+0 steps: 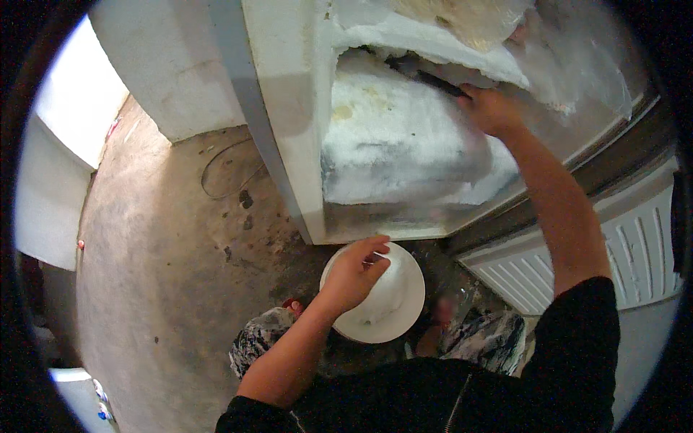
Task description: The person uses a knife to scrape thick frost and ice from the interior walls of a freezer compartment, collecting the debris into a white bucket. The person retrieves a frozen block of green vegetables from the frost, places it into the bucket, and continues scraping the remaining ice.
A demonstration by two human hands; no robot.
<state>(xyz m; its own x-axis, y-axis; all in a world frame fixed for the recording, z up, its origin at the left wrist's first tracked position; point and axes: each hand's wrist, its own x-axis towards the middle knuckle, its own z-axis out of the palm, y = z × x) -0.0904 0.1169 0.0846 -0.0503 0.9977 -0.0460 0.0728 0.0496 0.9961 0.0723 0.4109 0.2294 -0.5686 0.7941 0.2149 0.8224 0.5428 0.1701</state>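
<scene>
Thick white frost (400, 130) fills the inside of an open freezer compartment in front of me. My right hand (495, 111) grips a dark, long tool (441, 84), reaching into the gap between the frost block and the icy layer above. The tool's far end is partly lost in shadow, so its exact kind cannot be told. My left hand (357, 273) hovers over a round white basin (409, 319) below the freezer's front edge, fingers loosely curled and apart, nothing visible in them. White frost or ice (390, 297) lies in the basin.
Plastic bags (579, 59) hang or lie at the upper right of the icy shelf. A ribbed white freezer door (520, 276) stands open at right. On the concrete floor (178, 281) lies a thin looped cord (203, 178). My feet flank the basin.
</scene>
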